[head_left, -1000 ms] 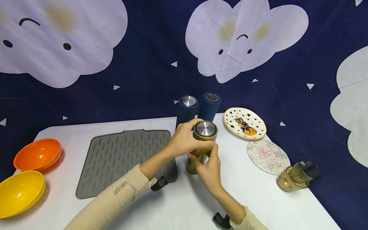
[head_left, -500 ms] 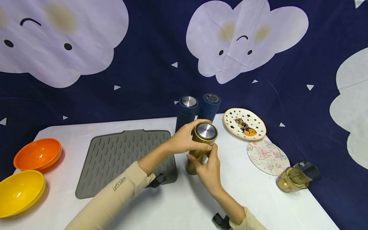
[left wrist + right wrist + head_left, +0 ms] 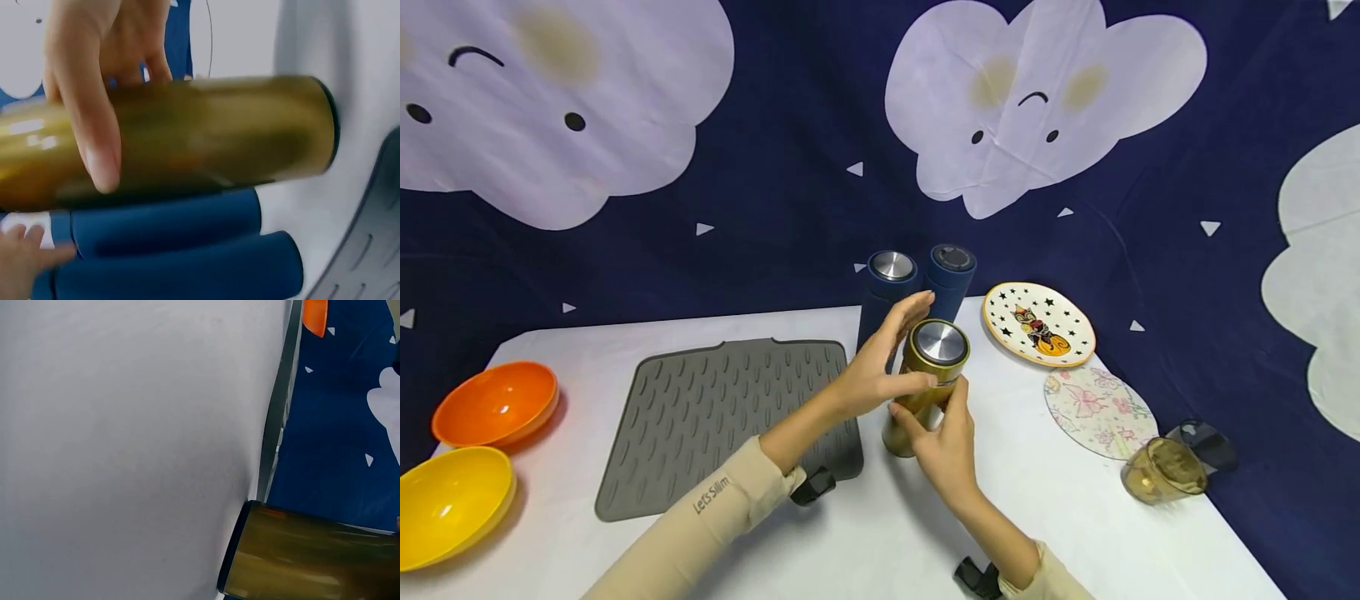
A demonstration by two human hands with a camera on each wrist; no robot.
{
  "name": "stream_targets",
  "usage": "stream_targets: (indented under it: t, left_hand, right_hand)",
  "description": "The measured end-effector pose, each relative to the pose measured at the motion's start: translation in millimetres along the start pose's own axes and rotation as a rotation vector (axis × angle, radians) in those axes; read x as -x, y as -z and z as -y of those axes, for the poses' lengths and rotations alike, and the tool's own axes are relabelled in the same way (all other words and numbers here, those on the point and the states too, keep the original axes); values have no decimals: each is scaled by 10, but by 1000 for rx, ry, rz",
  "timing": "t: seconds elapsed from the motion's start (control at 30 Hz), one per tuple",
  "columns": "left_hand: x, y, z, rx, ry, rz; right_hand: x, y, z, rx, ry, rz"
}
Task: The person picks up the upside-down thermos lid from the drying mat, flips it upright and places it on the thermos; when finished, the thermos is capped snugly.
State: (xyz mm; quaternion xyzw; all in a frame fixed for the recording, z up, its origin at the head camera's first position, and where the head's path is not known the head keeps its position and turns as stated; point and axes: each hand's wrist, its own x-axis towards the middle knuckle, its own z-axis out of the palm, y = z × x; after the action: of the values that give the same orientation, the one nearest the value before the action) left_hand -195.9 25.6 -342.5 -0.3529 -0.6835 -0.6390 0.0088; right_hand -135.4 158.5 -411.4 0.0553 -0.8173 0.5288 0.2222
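Note:
A gold thermos (image 3: pixel 927 400) with a brushed-metal lid top (image 3: pixel 940 342) stands upright on the white table. My right hand (image 3: pixel 950 454) holds its body from the near side. In the left wrist view, the right thumb lies across the thermos (image 3: pixel 225 131). My left hand (image 3: pixel 872 375) is beside the upper part, fingers extended behind it and thumb in front, not wrapped round the lid. At the lower left of the left wrist view, the left hand's fingers (image 3: pixel 25 250) are spread. Only the thermos's lower end (image 3: pixel 312 556) shows in the right wrist view.
Two blue thermoses (image 3: pixel 883 300) (image 3: pixel 951 279) stand behind. Left lie a grey drying mat (image 3: pixel 722 417), an orange bowl (image 3: pixel 497 404) and a yellow bowl (image 3: pixel 456 504). Right are a cat plate (image 3: pixel 1037 321), a floral round mat (image 3: pixel 1097 412) and an amber cup (image 3: pixel 1157 475).
My left hand has loosened from round the gold thermos's top, its fingers straightening and moving away to the left. My right hand keeps its hold, and the thermos stays nearly in place.

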Motion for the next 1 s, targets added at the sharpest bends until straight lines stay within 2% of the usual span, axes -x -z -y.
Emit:
stream_targets:
  t: [0.07,0.13,0.17,0.23,0.3,0.37,0.43,0.47,0.57,0.67,0.7,0.77,0.83,0.9,1.0]
  left_hand:
    - [-5,-34,-27,-99,-5,-49]
    - [-20,-49,-47,-153,-12,-91]
    - [-28,-43,-49,-137,-22,-87]
    - [-35,-10,-40,-75,-61,-37]
    - [-26,16,-34,-41,-68,13]
    - [-14,13,-21,-86,-82,14]
    - [-11,-8,-12,-192,-97,-42]
    - [-16,-19,-6,-199,-94,-58]
    - [-38,-16,5,-101,-102,-12]
    - [-40,8,-1,25,-58,69]
    - [-38,9,-7,6,-48,69]
    - [-32,-2,-18,-102,-39,21]
    - [-38,-12,-28,-142,-42,-12]
    - [-45,-11,-34,-110,-74,-5]
    - [-42,4,-46,0,-106,54]
  right_hand:
    - [-1,-7,-6,3,7,-3]
    - [1,-11,-6,3,13,-1]
    - [3,-14,-10,7,12,2]
    - [4,-15,-15,12,4,7]
    - [4,-6,-10,5,-9,18]
    - [1,3,-12,8,-17,27]
    - [-8,10,-11,0,-11,33]
    - [-11,12,-8,-5,-13,36]
    - [-12,12,-10,-10,-14,39]
    - [1,9,-6,-2,-41,39]
    - [5,8,-8,4,-41,38]
    - [7,7,-8,-1,-44,39]
    - [4,7,-9,-7,-39,35]
    - [4,6,-8,-14,-30,35]
    - [14,7,-3,-9,-25,37]
